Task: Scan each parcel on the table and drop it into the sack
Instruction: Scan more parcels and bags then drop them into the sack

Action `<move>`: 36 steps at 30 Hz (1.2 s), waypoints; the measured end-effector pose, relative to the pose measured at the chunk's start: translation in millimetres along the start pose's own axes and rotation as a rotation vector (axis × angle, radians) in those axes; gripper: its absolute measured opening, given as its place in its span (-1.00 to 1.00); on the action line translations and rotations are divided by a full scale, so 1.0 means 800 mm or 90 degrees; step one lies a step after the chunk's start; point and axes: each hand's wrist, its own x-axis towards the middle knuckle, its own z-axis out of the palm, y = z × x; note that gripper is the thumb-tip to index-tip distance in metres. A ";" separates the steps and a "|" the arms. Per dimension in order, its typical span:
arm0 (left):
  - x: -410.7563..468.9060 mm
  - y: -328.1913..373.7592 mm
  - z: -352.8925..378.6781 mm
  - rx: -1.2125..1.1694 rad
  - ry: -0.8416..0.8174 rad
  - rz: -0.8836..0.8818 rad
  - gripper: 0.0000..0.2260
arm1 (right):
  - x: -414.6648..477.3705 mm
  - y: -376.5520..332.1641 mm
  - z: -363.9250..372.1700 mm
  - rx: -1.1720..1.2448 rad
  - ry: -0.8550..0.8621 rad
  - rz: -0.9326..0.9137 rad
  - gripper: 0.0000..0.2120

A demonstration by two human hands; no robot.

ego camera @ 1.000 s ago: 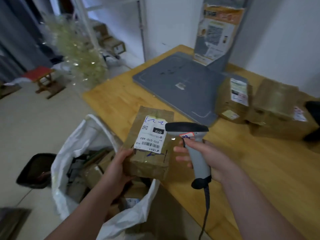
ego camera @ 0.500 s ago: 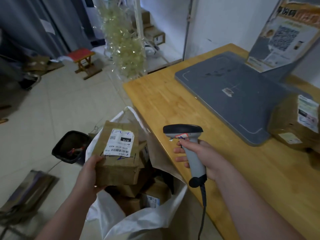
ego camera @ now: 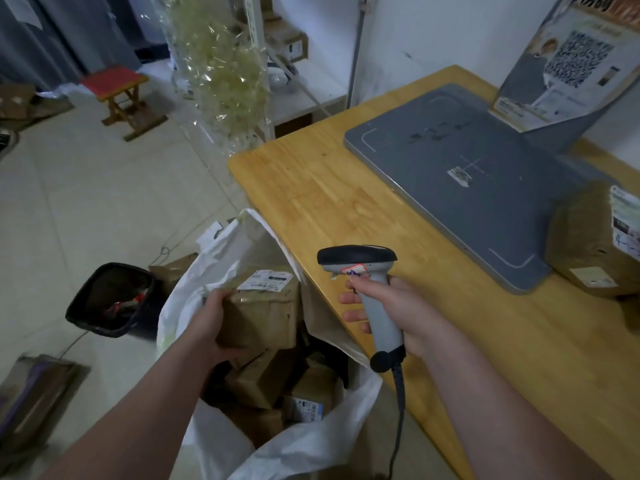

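I see left hand (ego camera: 211,327) gripping brown parcel (ego camera: 266,317) by near edge. Parcel sits in mouth of white sack (ego camera: 194,282), above other boxes. Right hand (ego camera: 398,313) wrapped round scanner (ego camera: 356,259) handle, over table (ego camera: 346,209) edge. Second parcel (ego camera: 585,244) on table.

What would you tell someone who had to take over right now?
Left hand grips a parcel in the sack mouth, not yet released.
Right hand grips the scanner near the table edge.
Done: other parcels lie in the sack.
Left: drop this one, then scan the box on the table by the grey pad.
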 end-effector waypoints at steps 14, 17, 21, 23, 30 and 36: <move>0.019 0.027 0.002 -0.161 0.075 -0.005 -0.54 | 0.017 -0.007 0.018 0.006 0.006 -0.005 -0.69; 0.014 0.028 0.006 -0.193 0.083 0.014 -0.57 | 0.019 -0.007 0.018 0.008 0.010 -0.005 -0.69; 0.019 0.027 0.002 -0.110 0.058 0.024 -0.58 | 0.021 -0.007 0.020 0.013 0.013 -0.004 -0.66; 0.026 0.028 -0.001 -0.077 0.048 0.002 -0.59 | 0.021 -0.007 0.022 0.015 0.010 -0.002 -0.66; 0.059 0.028 -0.005 -0.016 0.013 0.002 -0.62 | 0.023 -0.011 0.022 0.012 0.004 -0.004 -0.72; 0.075 0.021 -0.010 0.167 -0.101 -0.046 -0.94 | 0.025 -0.010 0.019 0.012 0.010 -0.004 -0.71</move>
